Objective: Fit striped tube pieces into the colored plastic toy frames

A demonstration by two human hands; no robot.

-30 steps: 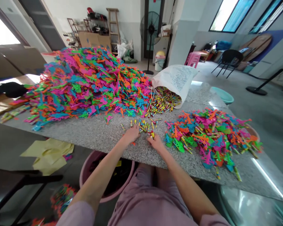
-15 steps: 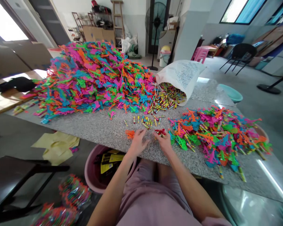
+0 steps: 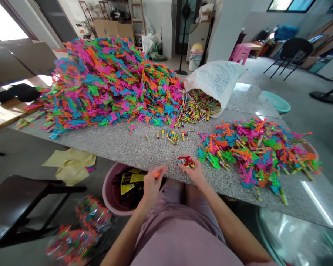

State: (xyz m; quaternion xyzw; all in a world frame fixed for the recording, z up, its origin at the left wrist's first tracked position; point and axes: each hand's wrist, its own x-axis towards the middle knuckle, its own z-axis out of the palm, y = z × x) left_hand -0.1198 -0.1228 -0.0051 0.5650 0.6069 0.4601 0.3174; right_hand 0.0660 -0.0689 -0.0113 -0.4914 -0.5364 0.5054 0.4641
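My left hand (image 3: pixel 151 185) is closed on an orange plastic piece (image 3: pixel 157 173) at the table's near edge. In my right hand (image 3: pixel 197 173) is a bunch of small patterned tubes with red ends (image 3: pixel 186 162), just above the tabletop. Beyond both hands lie several loose yellow, red and blue tubes (image 3: pixel 172 136). To the right of my right hand spreads a heap of coloured plastic pieces joined to tubes (image 3: pixel 255 151).
A big mound of coloured plastic pieces (image 3: pixel 111 85) covers the table's (image 3: pixel 113 146) far left. Beside it a white sack (image 3: pixel 215 79) lies on its side, spilling tubes. Below the near edge stands a pink tub (image 3: pixel 108 197); filled plastic bags (image 3: pixel 72 244) sit on the floor.
My left hand has picked up the orange piece from the tabletop and drawn it back toward me. My right hand has pulled back slightly with the tubes. The view has tilted down a little.
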